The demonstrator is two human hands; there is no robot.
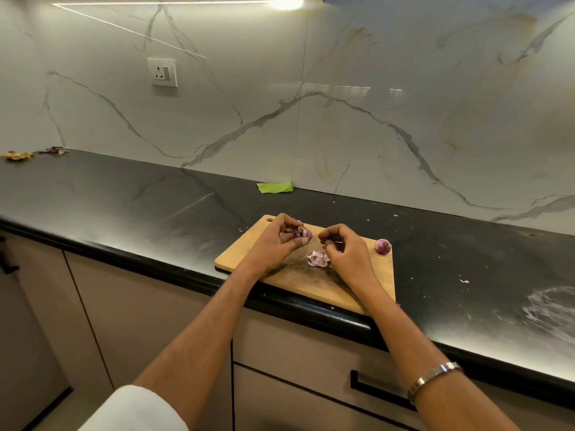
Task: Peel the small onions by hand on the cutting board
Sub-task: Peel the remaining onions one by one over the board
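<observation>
A wooden cutting board [298,284] lies on the black counter near its front edge. My left hand [280,241] holds a small purple onion [303,233] above the board's far left part, fingers curled round it. My right hand [343,250] is just to the right, its fingertips pinched together on what looks like a small scrap of peel. A pile of pale purple peels [318,259] lies on the board between my hands. Another small onion [382,246] sits at the board's far right corner.
The black counter [140,206] runs left and right of the board, with white flecks and smears on the right. A green piece of tape [275,187] lies by the marble wall. Dry scraps [18,155] sit at the far left. Drawers are below.
</observation>
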